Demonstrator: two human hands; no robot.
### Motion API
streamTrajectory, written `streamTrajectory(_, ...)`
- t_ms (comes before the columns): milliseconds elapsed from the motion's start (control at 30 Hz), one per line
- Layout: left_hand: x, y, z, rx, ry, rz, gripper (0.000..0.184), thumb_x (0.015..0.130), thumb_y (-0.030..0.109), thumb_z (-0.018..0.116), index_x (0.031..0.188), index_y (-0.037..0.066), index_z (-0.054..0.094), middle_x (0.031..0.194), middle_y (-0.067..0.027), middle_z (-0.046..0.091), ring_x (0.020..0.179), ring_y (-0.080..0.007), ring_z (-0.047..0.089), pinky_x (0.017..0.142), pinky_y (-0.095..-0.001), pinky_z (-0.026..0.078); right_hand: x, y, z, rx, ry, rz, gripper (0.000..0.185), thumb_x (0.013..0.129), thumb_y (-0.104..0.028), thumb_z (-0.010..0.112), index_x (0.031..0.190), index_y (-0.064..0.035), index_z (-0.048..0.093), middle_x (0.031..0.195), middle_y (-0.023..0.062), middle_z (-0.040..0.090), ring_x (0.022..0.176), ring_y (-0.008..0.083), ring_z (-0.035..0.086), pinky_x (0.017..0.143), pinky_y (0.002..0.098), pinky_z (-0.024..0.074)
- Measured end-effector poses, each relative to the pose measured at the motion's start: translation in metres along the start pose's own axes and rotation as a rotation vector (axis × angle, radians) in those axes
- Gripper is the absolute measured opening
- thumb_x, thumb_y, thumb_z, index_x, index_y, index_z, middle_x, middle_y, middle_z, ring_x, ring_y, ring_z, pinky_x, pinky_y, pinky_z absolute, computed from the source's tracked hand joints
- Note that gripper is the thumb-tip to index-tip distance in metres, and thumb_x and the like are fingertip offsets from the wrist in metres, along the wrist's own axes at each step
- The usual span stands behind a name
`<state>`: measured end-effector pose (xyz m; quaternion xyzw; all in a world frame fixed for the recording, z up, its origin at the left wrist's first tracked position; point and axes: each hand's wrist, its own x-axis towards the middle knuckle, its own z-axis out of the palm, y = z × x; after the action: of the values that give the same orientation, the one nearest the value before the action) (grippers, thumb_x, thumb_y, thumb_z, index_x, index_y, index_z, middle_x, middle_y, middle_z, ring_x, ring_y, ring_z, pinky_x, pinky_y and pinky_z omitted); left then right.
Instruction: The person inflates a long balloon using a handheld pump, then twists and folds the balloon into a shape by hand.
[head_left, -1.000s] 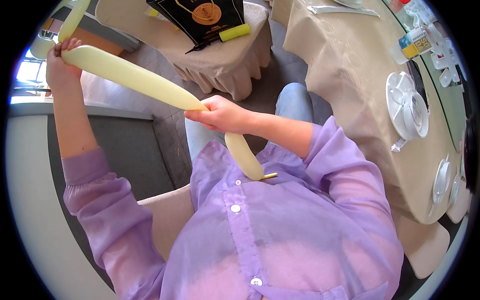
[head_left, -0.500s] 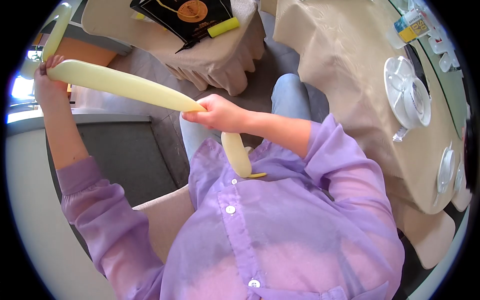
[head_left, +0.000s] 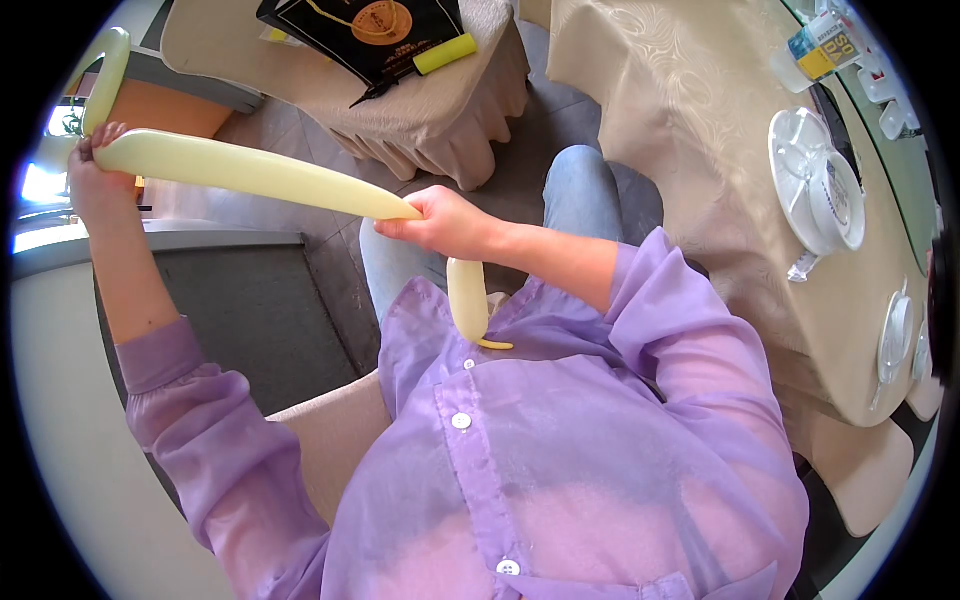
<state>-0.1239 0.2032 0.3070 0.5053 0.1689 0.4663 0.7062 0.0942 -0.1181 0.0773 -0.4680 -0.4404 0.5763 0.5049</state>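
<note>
The yellow balloon [head_left: 250,175] is showing smooth rubber with a soft sheen. Below the balloon, the shirt [head_left: 570,430] is displaying thin, sheer cloth. Right of the balloon, the counter [head_left: 680,120] is wearing matt, embossed cloth, and glossy white plastic dishware [head_left: 790,185] is catching light. Beyond the balloon, a chair [head_left: 455,125] is bearing matt, pleated cloth.

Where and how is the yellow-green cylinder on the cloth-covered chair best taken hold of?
Probably around the middle of the yellow-green cylinder, from above and the wearer's side. It lies on its side, so a hand could close across its round body; the black printed bag close behind crowds the far side. The left hand and right hand both hold the pale yellow balloon.
</note>
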Motion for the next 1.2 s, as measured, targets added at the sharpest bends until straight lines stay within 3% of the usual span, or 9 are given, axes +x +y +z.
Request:
streamTrajectory(100,0.0,-0.002,0.008,-0.135,-0.273,-0.074,0.017,0.084,0.008,0.032,0.069,0.003,0.035,0.068,-0.0107,0.041,0.066,-0.0232,0.043,0.068,-0.0384,0.043,-0.001,-0.003,-0.004,0.117,-0.122,-0.018,0.027,0.082,-0.031,0.064,0.08,-0.0047,0.059,0.062,-0.0064,0.045,0.054,0.0035,0.039,0.049,0.0205,0.0337)
streamTrajectory(200,-0.002,-0.004,0.036,0.277,0.482,0.226,0.017,0.083,0.008,0.032,0.068,0.002,0.035,0.067,-0.0097,0.039,0.067,-0.0232,0.041,0.068,-0.0377,0.041,-0.004,0.005,-0.005,0.155,-0.246,0.086,0.027,0.082,-0.031,0.064,0.079,-0.0046,0.059,0.063,-0.006,0.045,0.054,0.0039,0.039,0.05,0.0205,0.0343)
streamTrajectory(600,0.008,0.015,-0.019,-0.067,-0.164,-0.007,0.015,0.084,0.008,0.032,0.073,-0.001,0.036,0.071,-0.011,0.04,0.068,-0.0243,0.042,0.067,-0.0378,0.041,-0.012,0.018,0.0,0.23,-0.254,0.08,0.024,0.081,-0.026,0.064,0.086,-0.0041,0.055,0.068,-0.0006,0.053,0.057,0.0078,0.053,0.053,0.0237,0.0434)
streamTrajectory(667,0.003,0.002,0.017,0.196,0.432,0.212,0.016,0.085,0.009,0.032,0.073,-0.001,0.036,0.072,-0.011,0.04,0.068,-0.0248,0.043,0.07,-0.0391,0.043,-0.021,0.022,0.003,0.304,-0.351,0.18,0.021,0.08,-0.019,0.065,0.087,-0.0043,0.052,0.071,0.0021,0.054,0.061,0.0097,0.057,0.056,0.0246,0.0474)
streamTrajectory(900,0.013,0.007,-0.015,0.232,0.42,0.202,0.027,0.087,0.011,0.029,0.084,-0.011,0.045,0.082,-0.0163,0.049,0.081,-0.0315,0.052,0.078,-0.043,0.046,-0.03,0.03,-0.001,0.09,0.01,0.126,0.031,0.084,-0.032,0.062,0.072,-0.0035,0.059,0.058,-0.007,0.042,0.053,0.0036,0.038,0.048,0.0231,0.0333)
streamTrajectory(967,0.01,0.001,-0.019,-0.263,-0.782,-0.172,0.033,0.089,0.012,0.028,0.091,-0.015,0.046,0.092,-0.0208,0.053,0.09,-0.0362,0.054,0.084,-0.0452,0.047,-0.025,0.033,-0.005,0.123,0.006,0.151,0.031,0.084,-0.031,0.06,0.071,-0.0039,0.059,0.057,-0.007,0.042,0.053,0.0037,0.039,0.048,0.0237,0.0334)
streamTrajectory(1000,0.012,0.005,-0.029,-0.263,-0.782,-0.17,0.033,0.089,0.012,0.028,0.091,-0.015,0.046,0.092,-0.0208,0.053,0.09,-0.0362,0.054,0.084,-0.0452,0.047,-0.025,0.031,-0.005,0.121,0.005,0.15,0.031,0.084,-0.031,0.06,0.071,-0.0039,0.059,0.057,-0.007,0.042,0.053,0.0037,0.039,0.048,0.0237,0.0334)
streamTrajectory(1100,0.013,0.017,-0.037,-0.065,-0.512,-0.014,0.031,0.089,0.012,0.028,0.092,-0.015,0.044,0.095,-0.0219,0.053,0.093,-0.0376,0.055,0.085,-0.047,0.047,-0.026,0.023,-0.006,0.168,-0.049,0.005,0.026,0.086,-0.03,0.06,0.075,-0.0069,0.056,0.055,-0.0066,0.04,0.047,0.0031,0.035,0.043,0.0216,0.0299)
streamTrajectory(1200,0.011,0.012,-0.004,0.403,0.515,0.359,0.028,0.089,0.01,0.027,0.095,-0.013,0.042,0.094,-0.0211,0.053,0.093,-0.0385,0.055,0.083,-0.0488,0.048,-0.031,0.025,-0.006,0.202,-0.172,0.109,0.025,0.085,-0.031,0.06,0.078,-0.0072,0.056,0.056,-0.0064,0.041,0.046,0.003,0.035,0.042,0.0212,0.03)
